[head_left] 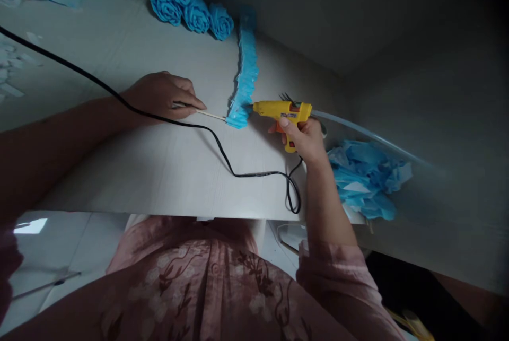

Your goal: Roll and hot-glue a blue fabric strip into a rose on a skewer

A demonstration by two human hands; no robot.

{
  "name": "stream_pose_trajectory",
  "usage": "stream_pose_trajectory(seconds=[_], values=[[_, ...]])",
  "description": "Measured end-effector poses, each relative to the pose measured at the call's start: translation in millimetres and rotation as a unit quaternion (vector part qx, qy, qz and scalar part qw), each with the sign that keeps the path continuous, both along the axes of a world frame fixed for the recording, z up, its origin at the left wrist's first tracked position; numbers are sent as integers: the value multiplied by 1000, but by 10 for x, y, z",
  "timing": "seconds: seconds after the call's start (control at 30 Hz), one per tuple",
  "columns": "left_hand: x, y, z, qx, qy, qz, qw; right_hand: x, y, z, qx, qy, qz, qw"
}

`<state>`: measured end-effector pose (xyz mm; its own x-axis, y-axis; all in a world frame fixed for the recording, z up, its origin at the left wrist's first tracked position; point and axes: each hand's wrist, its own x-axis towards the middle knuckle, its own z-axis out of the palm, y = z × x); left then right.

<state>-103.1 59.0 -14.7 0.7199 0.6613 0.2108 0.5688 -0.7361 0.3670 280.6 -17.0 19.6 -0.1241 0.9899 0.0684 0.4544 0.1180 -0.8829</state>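
Note:
My left hand (169,96) is closed on a thin wooden stick (210,114), whose far end touches the near end of a blue crepe strip (246,68). The ruffled strip lies lengthwise on the table, running away from me. In my right hand (304,137) is a yellow glue gun (280,110), its nozzle pointing left at the strip's near end. My thumb rests on the gun's side and a finger is by the orange trigger. A long translucent glue stick (366,131) sticks out of the gun's back.
Several blue paper roses (196,15) lie at the back of the table (170,171). A black cord (155,116) crosses over my left wrist area and loops near the front edge. Crumpled blue paper (363,176) lies right of my right arm. White pieces (10,68) are at the far left.

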Motion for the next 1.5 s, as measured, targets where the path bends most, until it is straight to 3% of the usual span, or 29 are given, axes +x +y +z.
stream_pose_trajectory(seconds=[0.27,0.53,0.77,0.97,1.5], values=[[98,-2,87,9,49,49,998,-70,27,-58,-18,-20,12,1000],[470,94,316,28,71,-22,997,-75,39,-82,-24,-30,20,999],[616,234,133,9,-1,-12,1000,-66,31,-75,-27,-39,21,999],[618,254,43,4,6,-14,1000,-92,26,-32,-21,-44,35,998],[691,161,177,-11,43,-11,999,-21,-16,31,-32,-7,8,999]])
